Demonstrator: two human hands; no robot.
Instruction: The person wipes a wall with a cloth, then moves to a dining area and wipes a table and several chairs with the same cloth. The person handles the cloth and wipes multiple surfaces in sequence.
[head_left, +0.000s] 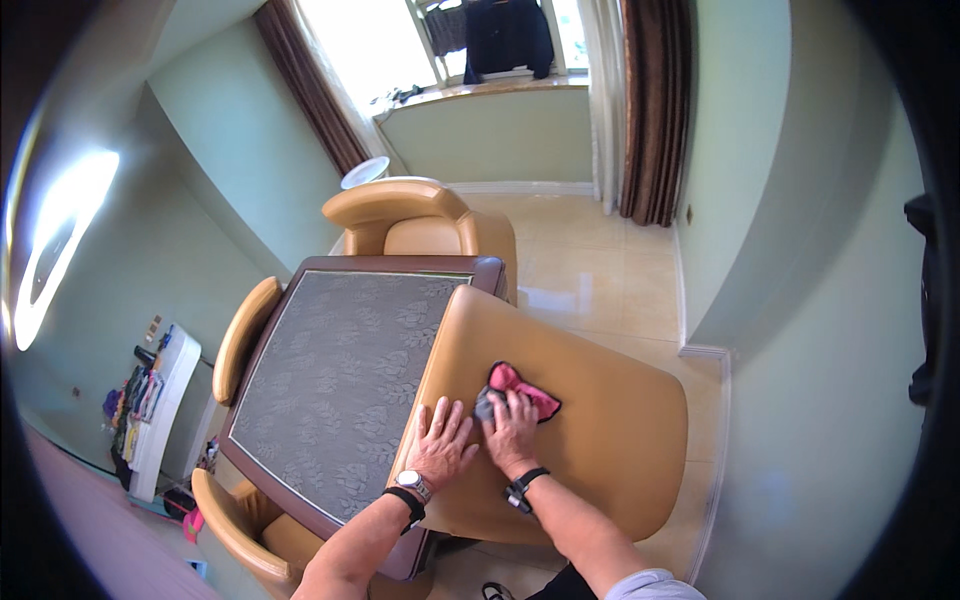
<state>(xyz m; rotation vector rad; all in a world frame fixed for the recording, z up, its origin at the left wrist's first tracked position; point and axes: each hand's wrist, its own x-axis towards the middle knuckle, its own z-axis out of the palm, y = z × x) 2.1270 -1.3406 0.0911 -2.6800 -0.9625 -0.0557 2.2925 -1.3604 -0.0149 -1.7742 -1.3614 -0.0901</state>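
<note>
A broad tan leather-like surface (607, 420), apparently the back of an armchair, stands against the right side of a table. On it my right hand (511, 439) grips a pink and grey cloth (534, 399) with dark edging, pressing it to the tan surface. The cloth is bunched, and its grey part shows by my fingertips. My left hand (441, 444) lies flat near the upper edge of the same surface, fingers spread, holding nothing. Beside that edge is the table's grey leaf-patterned top (337, 360), framed by a brown padded rim (390, 262).
Tan armchairs stand at the table's far side (420, 217), left side (244, 337) and near left (240, 525). A white shelf (169, 405) with folded textiles lies farther left. Brown curtains (652, 112) flank the window. A wall (810, 450) rises to the right, beyond the tiled floor (600, 285).
</note>
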